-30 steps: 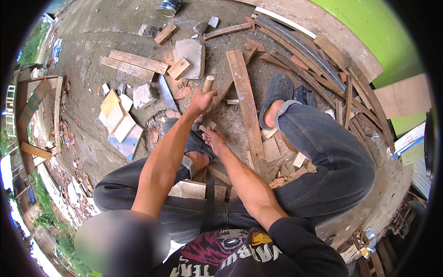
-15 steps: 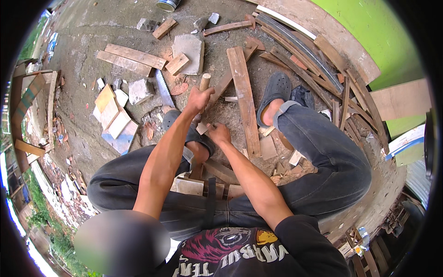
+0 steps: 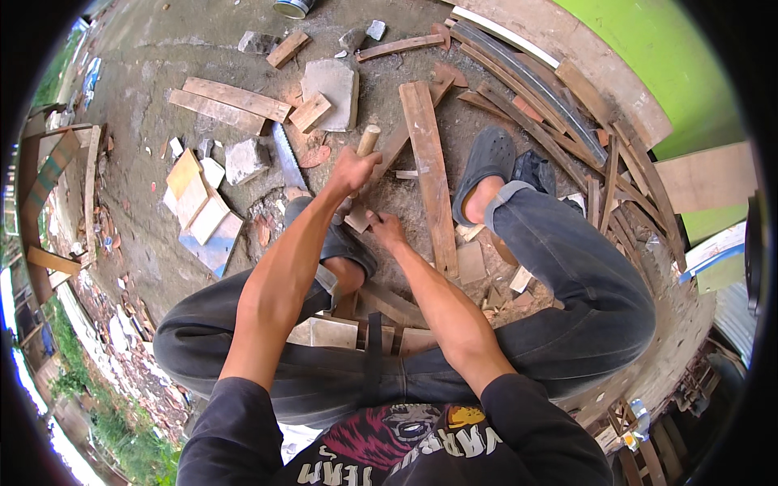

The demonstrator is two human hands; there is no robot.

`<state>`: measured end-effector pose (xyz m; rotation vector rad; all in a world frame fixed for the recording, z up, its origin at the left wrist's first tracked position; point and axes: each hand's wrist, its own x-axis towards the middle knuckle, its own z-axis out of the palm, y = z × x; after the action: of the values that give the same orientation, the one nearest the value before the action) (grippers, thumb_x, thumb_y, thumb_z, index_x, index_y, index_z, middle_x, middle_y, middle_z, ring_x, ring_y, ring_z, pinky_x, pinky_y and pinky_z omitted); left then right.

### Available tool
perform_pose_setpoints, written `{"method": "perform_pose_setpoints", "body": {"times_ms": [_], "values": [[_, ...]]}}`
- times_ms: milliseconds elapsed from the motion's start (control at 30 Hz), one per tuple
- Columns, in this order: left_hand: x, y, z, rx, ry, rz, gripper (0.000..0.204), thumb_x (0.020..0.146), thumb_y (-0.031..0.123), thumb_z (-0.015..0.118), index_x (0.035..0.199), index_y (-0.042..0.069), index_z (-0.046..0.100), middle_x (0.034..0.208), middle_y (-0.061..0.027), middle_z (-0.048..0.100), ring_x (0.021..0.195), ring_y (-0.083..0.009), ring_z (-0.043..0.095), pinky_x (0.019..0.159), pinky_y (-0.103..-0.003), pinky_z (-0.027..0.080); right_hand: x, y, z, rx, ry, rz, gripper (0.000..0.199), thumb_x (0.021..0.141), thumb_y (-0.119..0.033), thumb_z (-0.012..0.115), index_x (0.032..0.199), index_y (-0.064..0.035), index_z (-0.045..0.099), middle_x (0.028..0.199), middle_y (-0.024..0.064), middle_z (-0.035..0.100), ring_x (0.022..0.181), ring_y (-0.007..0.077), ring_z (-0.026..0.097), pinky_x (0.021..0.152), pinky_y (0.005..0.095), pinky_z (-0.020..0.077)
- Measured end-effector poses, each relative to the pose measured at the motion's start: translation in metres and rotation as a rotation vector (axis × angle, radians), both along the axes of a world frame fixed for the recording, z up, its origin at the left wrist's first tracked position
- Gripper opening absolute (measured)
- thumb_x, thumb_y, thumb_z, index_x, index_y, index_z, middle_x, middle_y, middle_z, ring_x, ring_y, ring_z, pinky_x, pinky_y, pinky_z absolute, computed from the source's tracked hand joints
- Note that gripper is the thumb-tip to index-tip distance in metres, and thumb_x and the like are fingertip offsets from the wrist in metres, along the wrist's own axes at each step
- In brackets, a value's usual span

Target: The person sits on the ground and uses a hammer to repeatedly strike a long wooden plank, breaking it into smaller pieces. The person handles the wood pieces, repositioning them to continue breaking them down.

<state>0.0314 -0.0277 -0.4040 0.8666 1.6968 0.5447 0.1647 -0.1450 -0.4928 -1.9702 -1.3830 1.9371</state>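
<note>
Head view: the person sits low on the ground with knees spread, both forearms reaching toward twelve o'clock. The left hand (image 3: 350,172) has its grip closed around a wooden handle (image 3: 368,139), whose pale rounded end sticks up past the fist at about one o'clock; the tool's head is hidden, so its kind cannot be told. The right hand (image 3: 387,229), just at four o'clock of the left, has its fingers pinched on a small wood block (image 3: 356,219) lying on the ground between the two hands, just below the left fist.

A long plank (image 3: 429,174) runs from twelve to six o'clock immediately right of the hands, with a thinner strip (image 3: 405,138) crossing under it on a slant. The left foot in a dark sandal (image 3: 344,243) lies directly under the left forearm. The right foot in a dark shoe (image 3: 485,170) rests at three o'clock of the plank.

At nine o'clock of the left hand, a saw blade (image 3: 285,155) lies flat beside a grey stone chunk (image 3: 245,160), and pale tile pieces (image 3: 198,202) are stacked farther out the same way. At eleven o'clock lie a flat grey slab (image 3: 332,81) and two boards (image 3: 223,101) side by side. Curved dark strips and planks (image 3: 535,81) pile up at two o'clock, against a green wall (image 3: 648,49).
</note>
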Motion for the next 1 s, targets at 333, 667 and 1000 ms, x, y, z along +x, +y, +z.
{"method": "perform_pose_setpoints", "body": {"times_ms": [333, 667, 1000], "values": [[0.003, 0.006, -0.006, -0.015, 0.073, -0.06, 0.033, 0.072, 0.03, 0.068, 0.062, -0.001, 0.061, 0.052, -0.0047, 0.054, 0.045, -0.0148, 0.051, 0.045, -0.033, 0.039, -0.006, 0.007, 0.013, -0.185, 0.179, -0.397, 0.045, 0.096, -0.037, 0.06, 0.098, 0.0077, 0.061, 0.094, 0.0174, 0.064, 0.078, 0.0255, 0.069, 0.062, 0.0338, 0.0614], [0.001, -0.003, 0.006, 0.052, 0.171, -0.079, 0.042, 0.07, 0.034, 0.069, 0.064, -0.007, 0.061, 0.055, -0.0106, 0.056, 0.05, -0.0186, 0.053, 0.052, -0.038, 0.043, 0.08, 0.011, 0.069, 0.731, -0.623, 0.186, 0.064, 0.079, -0.037, 0.077, 0.124, -0.0027, 0.047, 0.115, 0.0165, 0.05, 0.109, 0.034, 0.049, 0.092, 0.0436, 0.0426], [0.003, -0.009, 0.027, 0.031, 0.023, -0.053, 0.032, 0.075, 0.027, 0.07, 0.059, 0.003, 0.058, 0.05, -0.0021, 0.051, 0.043, -0.011, 0.046, 0.041, -0.03, 0.034, 0.096, -0.003, 0.02, 0.562, -0.849, 0.264, 0.093, 0.072, -0.025, 0.082, 0.142, 0.0011, 0.027, 0.127, 0.0202, 0.044, 0.116, 0.038, 0.045, 0.097, 0.048, 0.0428]]}}
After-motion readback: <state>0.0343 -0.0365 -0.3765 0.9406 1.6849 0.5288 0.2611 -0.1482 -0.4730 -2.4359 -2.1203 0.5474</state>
